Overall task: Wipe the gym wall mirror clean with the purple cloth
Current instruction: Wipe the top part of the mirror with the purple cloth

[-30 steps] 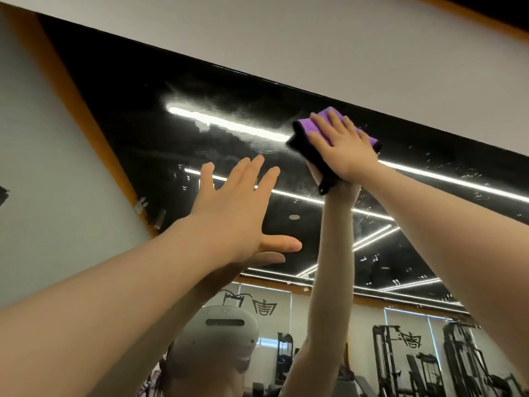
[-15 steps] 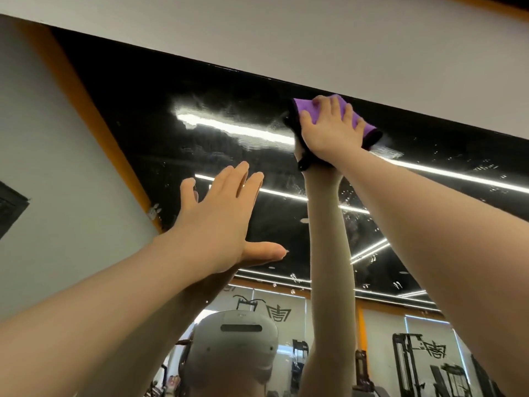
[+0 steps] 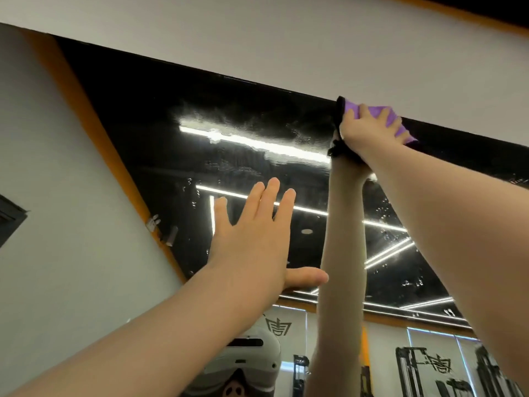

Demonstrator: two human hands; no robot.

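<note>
The wall mirror fills the view, with hazy wet smears across its upper part and droplets lower down. My right hand reaches high and presses the purple cloth flat against the glass right at the mirror's top edge. The cloth has a black border that hangs on its left side. My left hand lies flat on the mirror lower down, fingers straight and spread, thumb out to the right. My arms are mirrored in the glass.
A white wall band runs above the mirror's top edge. An orange strip and a pale wall reflect at the left. Gym machines and my headset reflect at the bottom.
My right hand has slid the cloth up and to the right, from the bright light streak to the mirror's top edge. My left hand has stayed flat on the glass.
</note>
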